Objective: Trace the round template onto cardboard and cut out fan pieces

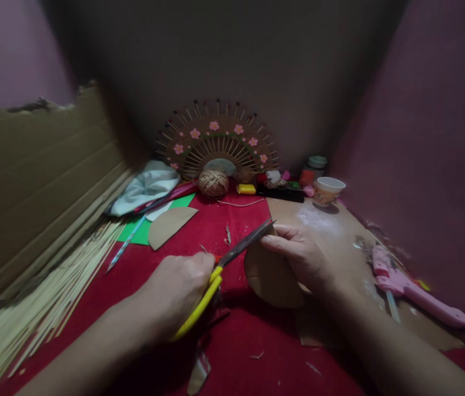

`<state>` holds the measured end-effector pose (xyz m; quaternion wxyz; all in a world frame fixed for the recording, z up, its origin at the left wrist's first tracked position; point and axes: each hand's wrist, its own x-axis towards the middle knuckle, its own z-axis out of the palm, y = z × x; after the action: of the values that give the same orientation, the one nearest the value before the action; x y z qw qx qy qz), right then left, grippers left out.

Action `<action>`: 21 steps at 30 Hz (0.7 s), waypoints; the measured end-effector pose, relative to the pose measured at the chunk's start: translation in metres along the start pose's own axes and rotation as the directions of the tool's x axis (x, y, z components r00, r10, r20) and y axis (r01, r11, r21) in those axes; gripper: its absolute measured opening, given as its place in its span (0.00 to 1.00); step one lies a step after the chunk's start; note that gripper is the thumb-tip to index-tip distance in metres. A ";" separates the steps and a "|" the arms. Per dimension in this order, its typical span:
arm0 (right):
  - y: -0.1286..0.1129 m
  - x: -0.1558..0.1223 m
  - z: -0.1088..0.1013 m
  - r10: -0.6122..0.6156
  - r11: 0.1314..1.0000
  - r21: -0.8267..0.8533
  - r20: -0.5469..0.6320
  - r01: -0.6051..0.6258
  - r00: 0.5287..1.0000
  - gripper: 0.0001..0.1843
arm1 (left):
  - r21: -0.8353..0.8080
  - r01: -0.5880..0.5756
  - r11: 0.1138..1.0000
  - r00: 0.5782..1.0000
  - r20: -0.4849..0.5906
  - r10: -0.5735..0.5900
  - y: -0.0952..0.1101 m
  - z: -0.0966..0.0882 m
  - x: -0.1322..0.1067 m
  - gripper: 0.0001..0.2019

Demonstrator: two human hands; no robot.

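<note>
My left hand (189,283) is closed round the yellow handles of a pair of scissors (199,311). The dark blades point up and to the right, nearly together, and their tips reach the top edge of a curved brown cardboard piece (271,275). My right hand (298,250) pinches that piece near its upper edge, thumb and fingers close beside the blade tips. Cardboard scraps (199,371) lie on the red cloth (257,368) below the hands. Another curved cardboard piece (170,225) rests beyond my left hand, partly over green paper (135,231).
Thin sticks (50,297) lie along the left. At the back stand a flowered fan (215,137) and a twine ball (213,183). A paper cup (328,192) and a pink glue gun (405,289) are on the right, over a cardboard sheet (339,247).
</note>
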<state>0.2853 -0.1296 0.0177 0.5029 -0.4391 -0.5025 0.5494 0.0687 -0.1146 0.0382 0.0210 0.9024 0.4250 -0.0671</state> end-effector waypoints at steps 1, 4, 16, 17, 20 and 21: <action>0.000 0.000 0.000 0.001 1.000 -0.005 -0.004 -0.001 1.000 0.10 | 0.015 -0.011 1.000 1.000 -0.009 0.011 0.000 0.001 0.000 0.11; 0.000 -0.001 -0.001 0.004 1.000 -0.013 -0.013 -0.004 1.000 0.10 | 0.049 -0.029 0.998 0.999 -0.018 0.030 -0.003 0.002 0.000 0.13; -0.008 0.000 0.001 0.081 0.995 0.058 -0.029 -0.079 0.996 0.10 | -0.076 0.017 0.997 0.997 -0.075 -0.023 -0.004 0.004 0.005 0.12; -0.009 -0.001 0.001 0.086 0.995 0.055 -0.038 -0.084 0.996 0.10 | -0.091 0.022 0.996 0.996 -0.085 -0.030 -0.006 0.004 0.006 0.12; -0.012 -0.002 0.002 0.066 0.997 0.055 -0.072 -0.062 0.995 0.11 | -0.137 0.055 0.989 0.990 -0.125 -0.072 -0.014 0.002 0.006 0.09; -0.013 -0.002 0.002 0.049 0.997 0.059 -0.078 -0.044 0.996 0.10 | -0.163 0.060 0.985 0.987 -0.135 -0.083 -0.016 0.001 0.006 0.09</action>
<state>0.2844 -0.1318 0.0304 0.5218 -0.4575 -0.4560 0.5572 0.0602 -0.0996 0.0365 0.0602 0.8844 0.4618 0.0304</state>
